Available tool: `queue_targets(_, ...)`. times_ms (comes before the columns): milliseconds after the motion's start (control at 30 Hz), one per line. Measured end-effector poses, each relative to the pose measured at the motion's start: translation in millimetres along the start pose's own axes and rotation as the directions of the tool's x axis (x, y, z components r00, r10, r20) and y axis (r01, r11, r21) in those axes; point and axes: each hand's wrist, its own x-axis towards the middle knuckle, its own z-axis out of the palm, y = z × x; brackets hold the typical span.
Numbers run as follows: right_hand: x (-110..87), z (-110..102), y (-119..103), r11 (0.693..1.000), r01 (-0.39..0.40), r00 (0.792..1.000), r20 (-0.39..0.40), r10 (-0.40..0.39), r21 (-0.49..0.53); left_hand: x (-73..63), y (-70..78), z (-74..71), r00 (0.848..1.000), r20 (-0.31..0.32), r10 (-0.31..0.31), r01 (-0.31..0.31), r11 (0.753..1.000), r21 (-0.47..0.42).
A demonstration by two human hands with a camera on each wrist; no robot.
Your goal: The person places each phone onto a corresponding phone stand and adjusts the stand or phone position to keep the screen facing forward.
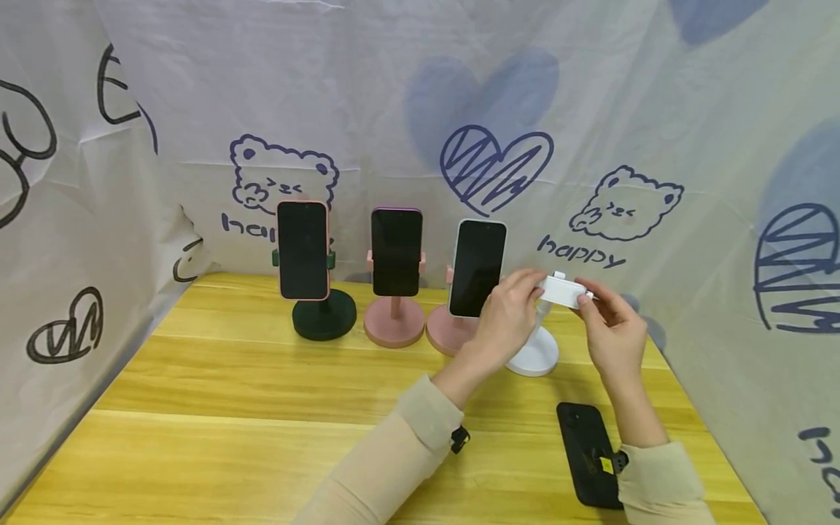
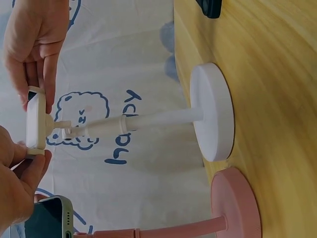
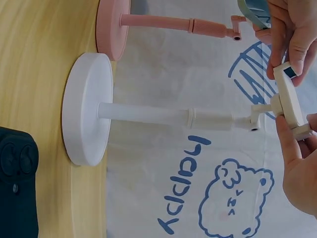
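Both hands are at the head of a white phone stand, whose round base (image 1: 534,355) rests on the table. My left hand (image 1: 508,310) pinches the left end of the white clamp (image 1: 563,292), and my right hand (image 1: 613,332) pinches its right end. In the left wrist view the clamp (image 2: 35,121) is seen edge-on between the fingertips, joined to a white stem (image 2: 158,118). The right wrist view shows a dark pad inside the clamp's left end (image 3: 290,72). No phone is in this clamp. A black phone (image 1: 586,452) lies back up near my right forearm.
Left of the white stand, a white-edged phone (image 1: 477,266) and a purple-edged phone (image 1: 397,251) sit upright in pink stands. Further left, a pink-edged phone (image 1: 303,251) is in a dark green stand (image 1: 324,317). Printed cloth (image 1: 394,95) hangs behind the wooden table (image 1: 262,394).
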Motion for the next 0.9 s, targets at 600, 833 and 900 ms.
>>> queue_targets(600,-3.6,-7.5,0.9,1.000,0.016,0.999,0.040,-0.016,0.000,-2.3,0.7,1.8,1.000,-0.005,0.009,-0.009,1.000,-0.030)
queue_targets(833,-14.7,-19.0,1.7,0.990,0.060,0.994,0.097,-0.048,-0.126,-1.8,-1.8,0.3,1.000,0.020,0.021,-0.019,0.998,-0.056)
queue_targets(900,-19.7,-22.0,2.3,0.988,0.074,0.993,0.104,-0.060,-0.135,-2.2,-2.5,-0.1,0.999,0.026,0.029,-0.028,0.997,-0.067)
